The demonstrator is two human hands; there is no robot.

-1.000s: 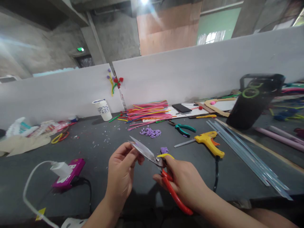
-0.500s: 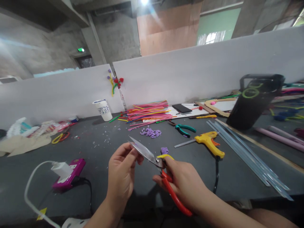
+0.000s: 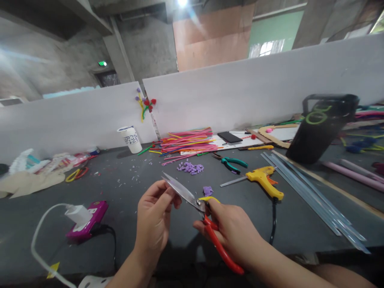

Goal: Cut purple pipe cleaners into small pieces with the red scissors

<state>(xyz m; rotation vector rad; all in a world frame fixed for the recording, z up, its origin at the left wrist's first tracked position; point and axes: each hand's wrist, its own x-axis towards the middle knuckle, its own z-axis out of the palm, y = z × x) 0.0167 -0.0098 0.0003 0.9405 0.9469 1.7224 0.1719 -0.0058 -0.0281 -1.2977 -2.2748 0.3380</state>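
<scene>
Red-and-yellow-handled scissors (image 3: 220, 248) are gripped in my right hand (image 3: 232, 228), blades pointing up and left. The blade tips reach the fingers of my left hand (image 3: 154, 214), which are pinched together. What those fingers hold, if anything, is hidden behind the blades and too small to name. Just beyond the scissors lies a small bunch of purple pieces (image 3: 207, 191). Farther back is a loose pile of short purple pieces (image 3: 190, 167), apart from both hands.
Pipe cleaners (image 3: 189, 142) lie in a heap at the back. Pliers (image 3: 232, 162), a yellow glue gun (image 3: 264, 182), clear glue sticks (image 3: 312, 200) and a black bottle (image 3: 318, 132) stand or lie to the right. A purple power socket (image 3: 90, 220) with cables sits left; a white cup (image 3: 130, 140) stands behind.
Almost nothing differs. The scissors' red handle has dropped very slightly; both hands stay in nearly the same place.
</scene>
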